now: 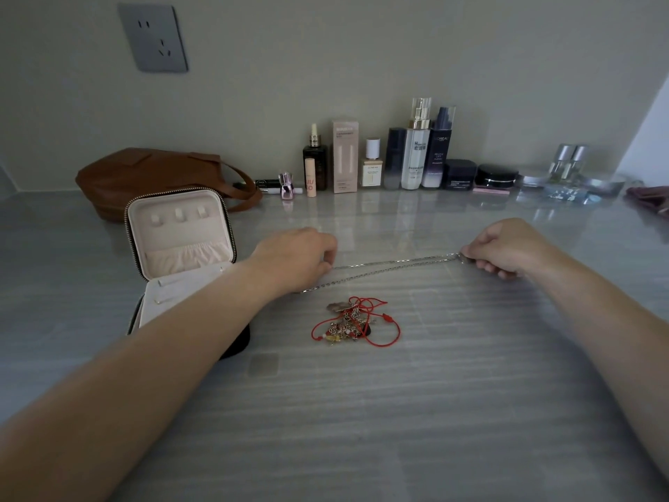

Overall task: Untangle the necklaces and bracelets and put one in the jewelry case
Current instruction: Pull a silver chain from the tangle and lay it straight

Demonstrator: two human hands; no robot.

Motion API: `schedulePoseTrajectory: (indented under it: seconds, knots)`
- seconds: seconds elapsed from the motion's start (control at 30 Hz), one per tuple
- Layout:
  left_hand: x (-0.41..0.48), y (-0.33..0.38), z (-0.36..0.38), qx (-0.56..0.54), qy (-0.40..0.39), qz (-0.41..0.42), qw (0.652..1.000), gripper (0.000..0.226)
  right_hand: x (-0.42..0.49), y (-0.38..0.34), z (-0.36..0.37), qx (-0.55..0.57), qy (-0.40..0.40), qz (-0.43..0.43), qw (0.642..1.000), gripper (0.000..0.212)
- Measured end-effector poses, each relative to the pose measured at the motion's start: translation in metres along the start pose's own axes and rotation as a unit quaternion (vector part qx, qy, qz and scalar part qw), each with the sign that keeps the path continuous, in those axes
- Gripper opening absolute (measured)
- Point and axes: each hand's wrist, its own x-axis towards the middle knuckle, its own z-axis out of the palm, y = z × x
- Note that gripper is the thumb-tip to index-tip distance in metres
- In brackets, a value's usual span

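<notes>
A silver chain necklace (391,267) is stretched above the grey countertop between both hands. My left hand (297,257) pinches its left end, and my right hand (503,248) pinches the right end where a small pendant sits. Just in front of the chain lies a tangle of red cord bracelets and small charms (353,322). The jewelry case (181,240) stands open at the left, lid upright with a pale pink lining, its tray partly hidden behind my left forearm.
A brown leather bag (144,175) lies behind the case. A row of cosmetic bottles and jars (416,157) lines the back wall, with glass items (568,175) at the far right. A wall socket (154,38) is up left.
</notes>
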Motion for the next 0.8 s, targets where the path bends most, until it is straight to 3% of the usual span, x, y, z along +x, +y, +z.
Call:
schedulePoseTrajectory:
  seconds: [0.3, 0.5, 0.57, 0.67, 0.73, 0.8]
  knots:
    - [-0.006, -0.03, -0.004, -0.012, -0.019, -0.054, 0.998, 0.006, -0.001, -0.001, 0.003, -0.023, 0.01, -0.022, 0.999, 0.02]
    - [-0.006, -0.029, -0.013, -0.046, -0.033, -0.038, 0.998, 0.008, -0.006, -0.001, 0.004, -0.037, 0.014, -0.035, 0.999, 0.02]
    - [-0.013, -0.023, -0.026, -0.042, -0.05, -0.022, 0.998, 0.009, -0.008, -0.002, 0.004, -0.07, 0.065, -0.083, 0.992, 0.02]
    - [-0.044, -0.015, -0.038, -0.044, -0.014, -0.011, 0.999, 0.017, -0.023, -0.02, 0.002, -0.073, 0.174, -0.229, 0.955, 0.014]
    - [-0.073, -0.013, -0.027, -0.047, 0.032, -0.014, 0.998, 0.028, -0.043, -0.039, 0.006, -0.02, 0.132, -0.299, 0.945, 0.013]
    - [-0.099, -0.011, -0.01, -0.023, 0.075, 0.008, 0.997, 0.045, -0.068, -0.057, 0.017, -0.027, 0.023, -0.335, 0.942, 0.014]
